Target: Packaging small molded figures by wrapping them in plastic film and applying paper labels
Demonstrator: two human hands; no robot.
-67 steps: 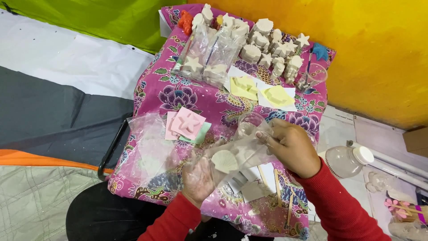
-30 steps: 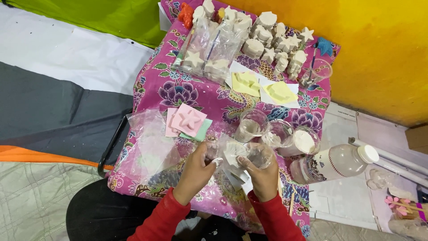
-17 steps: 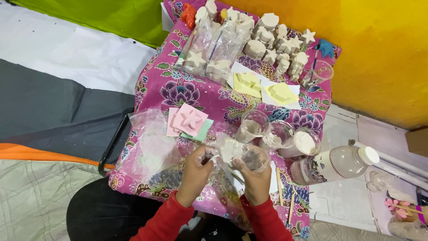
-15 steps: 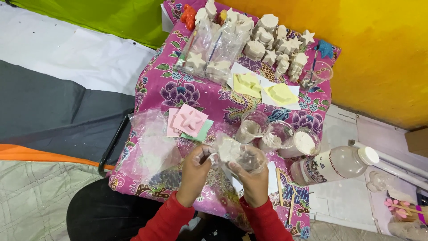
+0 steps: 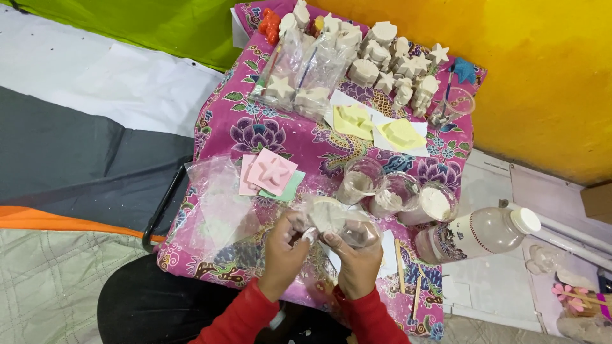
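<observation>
My left hand [image 5: 283,251] and my right hand [image 5: 357,262] meet near the front edge of a small table draped in a pink flowered cloth [image 5: 248,127]. Both grip a crinkled clear plastic bag [image 5: 331,220] with a white plaster piece inside. The fingers of both hands pinch the bag's lower part. Just beyond the hands stand three clear cups [image 5: 395,194] of white powder. Pink star-shaped moulds [image 5: 271,173] lie to the left.
Empty clear bags [image 5: 217,207] lie at the table's left front. Yellow moulds [image 5: 373,127], bagged plaster shapes [image 5: 296,76] and several white figures [image 5: 392,60] fill the back. A plastic bottle [image 5: 478,232] lies at the right edge. Wooden sticks [image 5: 400,258] lie beside my right hand.
My right hand came back from the right side of the table. Both hands drew together toward me with the bagged piece; the three cups now stand uncovered.
</observation>
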